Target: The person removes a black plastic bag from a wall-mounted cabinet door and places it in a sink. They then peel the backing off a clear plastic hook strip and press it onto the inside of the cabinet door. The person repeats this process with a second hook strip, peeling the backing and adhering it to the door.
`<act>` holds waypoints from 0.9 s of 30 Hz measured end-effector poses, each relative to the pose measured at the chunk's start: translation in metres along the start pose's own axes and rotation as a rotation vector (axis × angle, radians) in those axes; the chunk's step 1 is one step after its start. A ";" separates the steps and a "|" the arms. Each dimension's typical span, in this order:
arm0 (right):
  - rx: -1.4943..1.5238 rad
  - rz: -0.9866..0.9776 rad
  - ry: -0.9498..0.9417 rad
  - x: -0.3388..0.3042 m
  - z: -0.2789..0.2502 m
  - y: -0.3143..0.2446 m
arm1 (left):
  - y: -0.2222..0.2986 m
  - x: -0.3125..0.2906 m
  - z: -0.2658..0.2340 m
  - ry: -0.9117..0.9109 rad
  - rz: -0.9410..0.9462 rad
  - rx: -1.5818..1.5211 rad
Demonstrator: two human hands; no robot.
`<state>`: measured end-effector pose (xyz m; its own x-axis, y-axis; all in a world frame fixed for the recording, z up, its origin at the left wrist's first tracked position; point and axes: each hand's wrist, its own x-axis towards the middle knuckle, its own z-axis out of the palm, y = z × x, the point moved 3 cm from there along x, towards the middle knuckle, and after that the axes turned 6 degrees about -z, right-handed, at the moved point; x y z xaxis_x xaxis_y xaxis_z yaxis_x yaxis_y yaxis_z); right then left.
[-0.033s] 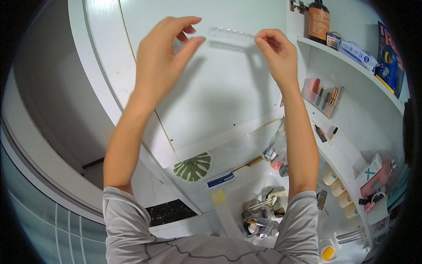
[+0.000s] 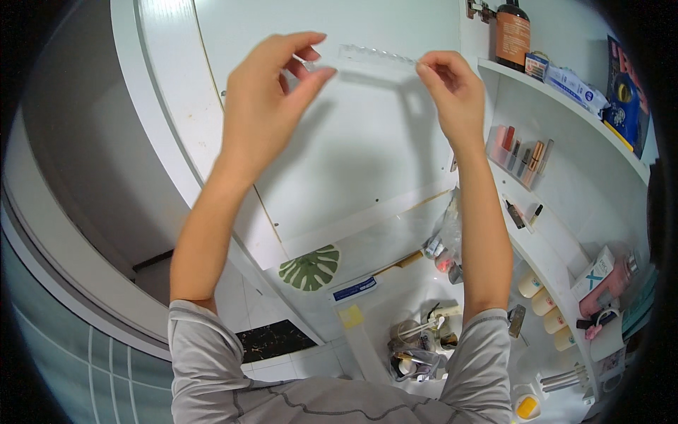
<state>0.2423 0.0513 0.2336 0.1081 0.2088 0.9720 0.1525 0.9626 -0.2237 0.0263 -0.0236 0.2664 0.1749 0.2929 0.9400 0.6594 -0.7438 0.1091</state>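
Observation:
My right hand (image 2: 452,95) pinches the right end of a clear plastic strip (image 2: 374,54) with a ridged, wavy upper edge. The strip stands out to the left in front of a white panel, and a faint shadow lies beneath it. To its left is my left hand (image 2: 272,92), thumb and forefinger curved with a gap between them. Its other fingers curl in around something small and clear (image 2: 308,65), mostly hidden by the hand. The left fingertips do not touch the strip.
The white panel (image 2: 353,155) fills the space behind my hands. On the right, shelves (image 2: 565,92) carry a brown bottle (image 2: 513,35), packets and a clear cosmetics holder (image 2: 519,157). Below are cream-coloured cups (image 2: 542,302) and a cluttered counter (image 2: 374,339). A green leaf-shaped piece (image 2: 311,268) sits beneath the panel.
Both hands have shifted slightly right and down, and the clear strip has moved along with the right hand. The right hand's pinch stays the same.

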 end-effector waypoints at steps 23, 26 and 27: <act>-0.207 -0.285 0.047 -0.032 -0.020 -0.116 | 0.044 -0.032 0.022 0.102 -0.394 -1.112; -0.181 -0.258 0.053 -0.034 -0.021 -0.118 | 0.046 -0.032 0.019 0.104 -0.378 -1.107; -0.173 -0.250 0.053 -0.034 -0.021 -0.119 | 0.047 -0.032 0.018 0.102 -0.374 -1.106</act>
<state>0.2414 -0.0742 0.2259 0.0967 -0.0441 0.9943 0.3451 0.9385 0.0081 0.0649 -0.0573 0.2354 0.0125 0.5919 0.8059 -0.3464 -0.7535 0.5588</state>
